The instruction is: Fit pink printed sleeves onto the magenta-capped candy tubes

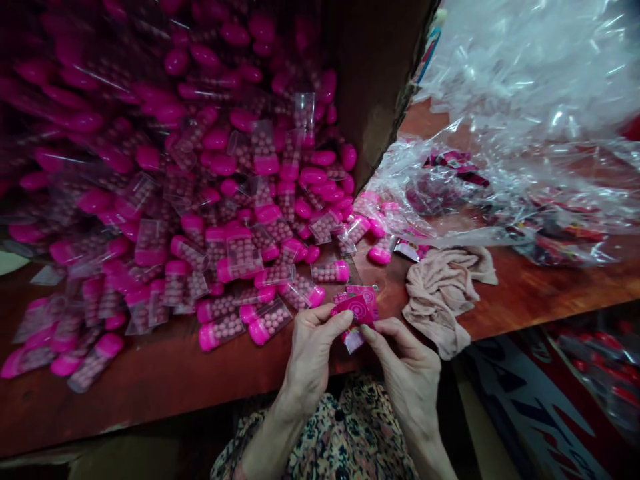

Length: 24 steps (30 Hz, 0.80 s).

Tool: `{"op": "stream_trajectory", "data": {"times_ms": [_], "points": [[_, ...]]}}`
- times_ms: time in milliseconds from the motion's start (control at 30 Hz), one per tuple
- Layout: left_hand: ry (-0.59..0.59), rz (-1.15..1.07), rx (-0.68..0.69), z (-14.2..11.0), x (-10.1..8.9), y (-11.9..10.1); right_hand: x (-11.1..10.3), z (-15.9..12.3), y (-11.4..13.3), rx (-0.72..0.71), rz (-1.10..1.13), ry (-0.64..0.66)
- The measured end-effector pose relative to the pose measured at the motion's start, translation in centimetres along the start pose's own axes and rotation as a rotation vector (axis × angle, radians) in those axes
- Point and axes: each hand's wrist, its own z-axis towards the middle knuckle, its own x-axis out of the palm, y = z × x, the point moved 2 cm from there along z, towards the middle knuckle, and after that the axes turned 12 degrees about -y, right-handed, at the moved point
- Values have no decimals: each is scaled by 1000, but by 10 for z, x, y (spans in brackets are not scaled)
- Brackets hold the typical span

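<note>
My left hand (313, 353) and my right hand (407, 370) meet at the table's front edge, both pinching a small pink printed card (359, 305) with a clear packet under it. Just beyond my fingers lies a big pile of pink-capped tubes (235, 267) filled with small pink balls, each in a clear sleeve. The pile spills out of a tipped cardboard box (375, 87).
A crumpled beige cloth (443, 290) lies right of my hands on the red-brown table (150, 380). Clear plastic bags (525, 133) with red packets fill the right side. Below the table edge at right stand printed cartons (550, 400).
</note>
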Motion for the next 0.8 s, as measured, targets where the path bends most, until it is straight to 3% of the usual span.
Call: {"op": "stream_trajectory", "data": {"times_ms": [167, 400, 800], "points": [[47, -60, -68, -3, -2, -3, -1, 0, 7, -93, -31, 51], [16, -119, -73, -6, -5, -3, 0, -6, 15, -250, -84, 115], [-80, -120, -4, -15, -19, -13, 7, -5, 23, -190, -90, 195]]}}
